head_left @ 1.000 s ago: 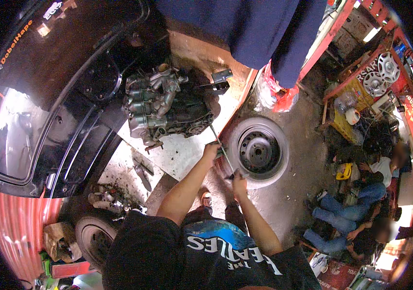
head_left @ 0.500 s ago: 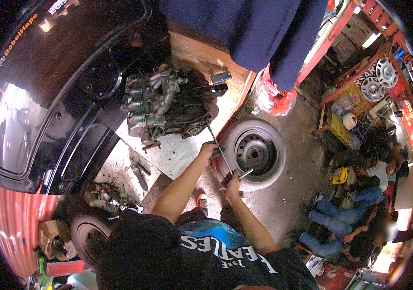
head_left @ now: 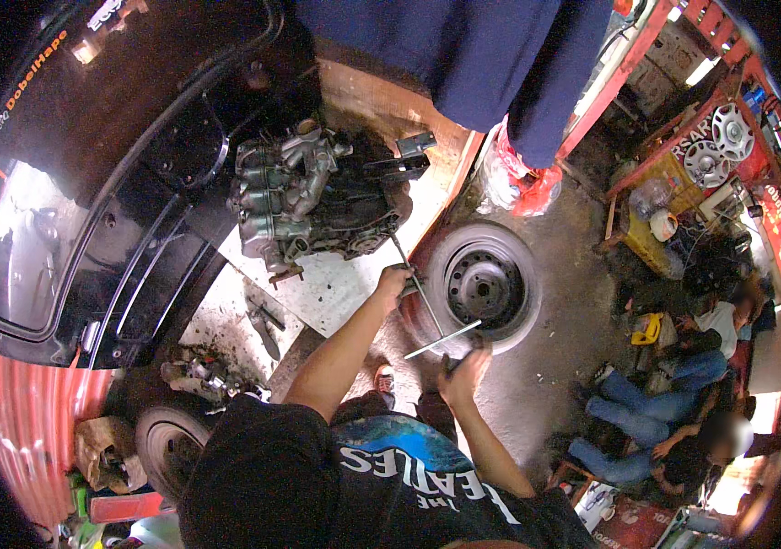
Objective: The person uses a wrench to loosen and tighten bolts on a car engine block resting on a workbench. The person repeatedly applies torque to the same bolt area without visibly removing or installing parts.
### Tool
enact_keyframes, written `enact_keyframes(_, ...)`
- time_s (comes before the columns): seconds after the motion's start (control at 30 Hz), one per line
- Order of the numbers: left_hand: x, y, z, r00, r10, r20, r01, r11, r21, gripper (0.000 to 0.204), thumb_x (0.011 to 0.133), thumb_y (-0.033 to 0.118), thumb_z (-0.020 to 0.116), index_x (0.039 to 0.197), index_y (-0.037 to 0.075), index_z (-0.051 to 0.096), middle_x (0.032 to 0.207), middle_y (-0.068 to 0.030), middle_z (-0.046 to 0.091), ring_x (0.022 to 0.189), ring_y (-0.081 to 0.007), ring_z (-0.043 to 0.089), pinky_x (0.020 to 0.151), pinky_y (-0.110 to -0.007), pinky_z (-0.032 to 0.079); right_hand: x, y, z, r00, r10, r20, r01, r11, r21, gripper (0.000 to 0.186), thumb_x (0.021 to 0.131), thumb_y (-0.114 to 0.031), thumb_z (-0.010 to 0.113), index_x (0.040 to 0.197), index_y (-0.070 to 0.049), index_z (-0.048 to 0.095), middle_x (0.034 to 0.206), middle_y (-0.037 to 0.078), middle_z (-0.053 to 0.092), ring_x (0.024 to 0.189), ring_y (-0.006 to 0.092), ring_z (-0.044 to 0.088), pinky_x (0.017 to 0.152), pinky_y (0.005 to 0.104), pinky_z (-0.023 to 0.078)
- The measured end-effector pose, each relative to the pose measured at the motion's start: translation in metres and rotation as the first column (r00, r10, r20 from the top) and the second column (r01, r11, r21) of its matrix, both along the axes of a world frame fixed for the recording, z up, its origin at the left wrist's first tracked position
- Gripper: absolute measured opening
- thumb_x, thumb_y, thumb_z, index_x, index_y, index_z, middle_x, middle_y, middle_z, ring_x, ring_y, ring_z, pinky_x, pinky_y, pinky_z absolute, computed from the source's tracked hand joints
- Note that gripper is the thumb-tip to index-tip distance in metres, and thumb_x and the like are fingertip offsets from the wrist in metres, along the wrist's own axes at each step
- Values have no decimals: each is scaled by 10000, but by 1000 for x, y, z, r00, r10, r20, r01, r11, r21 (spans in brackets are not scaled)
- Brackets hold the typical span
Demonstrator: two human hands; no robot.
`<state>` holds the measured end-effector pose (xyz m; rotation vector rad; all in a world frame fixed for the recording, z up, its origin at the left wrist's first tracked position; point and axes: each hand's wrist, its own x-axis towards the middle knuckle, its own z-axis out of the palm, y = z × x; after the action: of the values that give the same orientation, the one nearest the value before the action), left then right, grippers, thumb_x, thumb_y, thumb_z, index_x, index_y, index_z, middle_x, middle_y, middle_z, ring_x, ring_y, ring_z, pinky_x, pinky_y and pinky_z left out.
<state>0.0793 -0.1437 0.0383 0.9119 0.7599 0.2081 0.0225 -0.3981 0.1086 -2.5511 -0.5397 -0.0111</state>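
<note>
A long T-handle wrench [head_left: 445,339] slants from the side of a greasy metal engine [head_left: 290,206] toward me, its pale crossbar nearest my body. My left hand [head_left: 394,287] is closed round the shaft, between engine and crossbar. Just below the crossbar, my right hand [head_left: 465,373] is open and apart from the bar, fingers spread and a little blurred. The engine rests on a light, stained board. Where the wrench's far end meets the engine, the small part there is too dark to make out.
A tyre on a steel rim [head_left: 523,265] lies right of the wrench. A black car body panel [head_left: 125,210] fills the left, dark blue cloth [head_left: 445,55] hangs at the far side. Loose tools [head_left: 264,329] lie on the board. People [head_left: 633,412] sit at the right.
My right hand has let go of the crossbar and moved slightly down and right, with its fingers opened. My left hand stays on the shaft.
</note>
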Motion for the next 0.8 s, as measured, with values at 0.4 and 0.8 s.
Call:
enact_keyframes(0.4,-8,4,-7,997,-7,-78,15,994,104,120,825,84,634,921,12,636,798,-75,630,580,-181,591,507,-310,487,42,42,-68,881,466,-81,-470,842,-264,282,691,-329,662,780,-74,579,669,153,619,679,367,610,742,461,469)
enact_keyframes(0.8,-2,14,-16,997,-74,-7,74,997,-11,145,866,129,605,936,16,664,840,-81,682,762,-198,656,713,-331,545,21,44,5,525,161,-836,733,413,540,350,907,-382,531,1011,-48,551,866,125,528,828,253,519,762,370,438)
